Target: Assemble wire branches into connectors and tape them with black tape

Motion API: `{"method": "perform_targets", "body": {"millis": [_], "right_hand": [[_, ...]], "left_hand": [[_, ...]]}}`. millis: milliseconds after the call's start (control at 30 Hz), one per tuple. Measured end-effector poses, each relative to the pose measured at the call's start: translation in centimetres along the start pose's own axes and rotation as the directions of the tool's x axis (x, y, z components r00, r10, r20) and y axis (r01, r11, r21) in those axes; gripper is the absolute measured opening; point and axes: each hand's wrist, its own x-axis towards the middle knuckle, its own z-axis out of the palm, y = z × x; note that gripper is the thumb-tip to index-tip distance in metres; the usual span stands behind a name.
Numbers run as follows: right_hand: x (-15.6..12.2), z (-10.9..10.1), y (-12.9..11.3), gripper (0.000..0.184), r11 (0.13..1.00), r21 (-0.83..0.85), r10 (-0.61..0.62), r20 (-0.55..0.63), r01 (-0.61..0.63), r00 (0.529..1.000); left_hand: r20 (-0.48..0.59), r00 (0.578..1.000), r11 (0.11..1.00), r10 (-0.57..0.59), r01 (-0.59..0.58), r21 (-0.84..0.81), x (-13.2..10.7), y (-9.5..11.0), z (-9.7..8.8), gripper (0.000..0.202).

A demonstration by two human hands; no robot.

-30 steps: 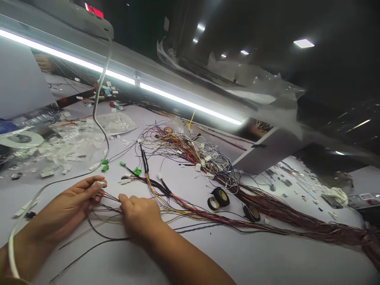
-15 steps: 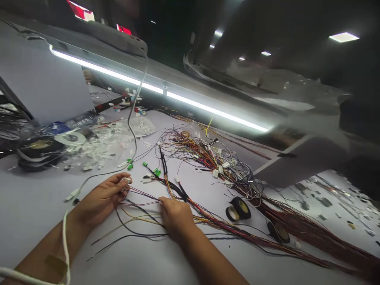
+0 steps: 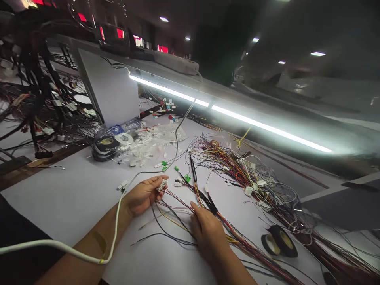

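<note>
Between the thumb and fingers of my left hand [image 3: 145,196] is a small white connector [image 3: 162,185] with rows of holes. Thin wires [image 3: 177,196] run from it across to my right hand [image 3: 206,227], whose thumb and forefinger pinch them. Below, several loose wire ends [image 3: 157,234] in black and yellow fan out over the white table. Past my right hand the wires join a thick harness [image 3: 234,233] that leads to the lower right. Black-wrapped branches [image 3: 209,200] with white and green connectors [image 3: 187,178] lie just beyond my hands.
A big tangle of wires [image 3: 243,166] spreads to the right. Two black tape rolls [image 3: 283,240] sit nearer me. Plastic bags [image 3: 142,144] with small connectors lie at the back left. A white cable [image 3: 116,225] hangs across my left forearm. A lit tube lamp [image 3: 267,128] spans the back.
The camera has turned left, so the scene sits further right and more wire bundles show at the left. My left hand has tilted the connector so its holes show. Both hands keep their hold.
</note>
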Motion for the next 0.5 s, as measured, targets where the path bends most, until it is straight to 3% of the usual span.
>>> {"method": "perform_targets", "body": {"millis": [167,233,333,400,500], "right_hand": [[-0.6,-1.5,-1.8,0.047,0.99,-0.046,-0.136,-0.094,0.132,0.986],[-1.7,-1.5,-2.8,0.045,0.968,-0.055,-0.245,-0.006,0.244,0.969],[-3.8,-0.8,-3.8,0.056,0.912,-0.035,-0.395,0.196,0.409,0.897],[-4.8,-0.3,-4.1,0.066,0.895,-0.008,-0.426,0.272,0.445,0.863],[-5.3,-0.2,-4.1,0.072,0.914,0.024,-0.388,0.348,0.405,0.853]], "left_hand": [[-0.019,0.999,0.999,-0.037,0.037,-0.028,0.2,-0.1,-0.2,0.027],[-0.019,0.999,0.999,-0.034,0.033,-0.035,0.2,-0.2,-0.2,0.027],[-0.019,0.999,0.999,-0.037,0.036,-0.036,0.3,-0.3,-0.3,0.027],[-0.031,0.999,0.999,-0.043,0.042,-0.032,0.3,-0.3,-0.4,0.026],[-0.042,0.998,0.999,-0.04,0.039,-0.025,0.2,-0.3,-0.4,0.026]]}}
